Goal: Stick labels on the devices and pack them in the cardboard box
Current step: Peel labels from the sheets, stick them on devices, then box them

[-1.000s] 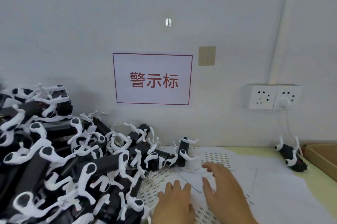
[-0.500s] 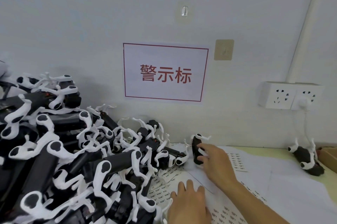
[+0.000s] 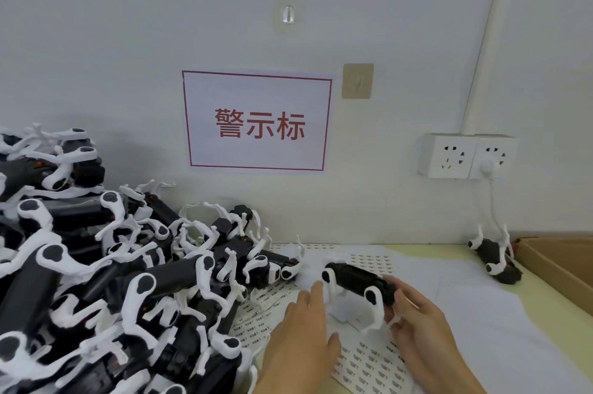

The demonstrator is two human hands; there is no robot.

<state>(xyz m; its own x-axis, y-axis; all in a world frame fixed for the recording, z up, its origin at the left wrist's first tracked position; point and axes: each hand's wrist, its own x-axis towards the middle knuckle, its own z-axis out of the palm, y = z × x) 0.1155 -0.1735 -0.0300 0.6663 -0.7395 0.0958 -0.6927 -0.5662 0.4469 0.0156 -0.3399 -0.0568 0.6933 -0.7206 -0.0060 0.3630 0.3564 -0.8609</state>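
My right hand [image 3: 414, 313] grips one black-and-white device [image 3: 356, 284] by its right end, holding it just above the label sheets [image 3: 369, 358]. My left hand [image 3: 301, 339] lies flat on the sheets, fingers straight, its fingertips close to the device's left leg. A big pile of the same devices [image 3: 112, 281] fills the left side. Another single device [image 3: 494, 260] sits at the far right beside the cardboard box [image 3: 558, 262], whose corner shows at the right edge.
White paper sheets [image 3: 481, 313] cover the yellow-green tabletop. On the wall behind hang a red-bordered sign [image 3: 256, 120], two sockets [image 3: 465, 156] with a white plug and cable, and adhesive hooks.
My right hand reached to the pile's edge, took hold of a device and drew it back toward me over the label sheets. The left hand stayed on the sheets.
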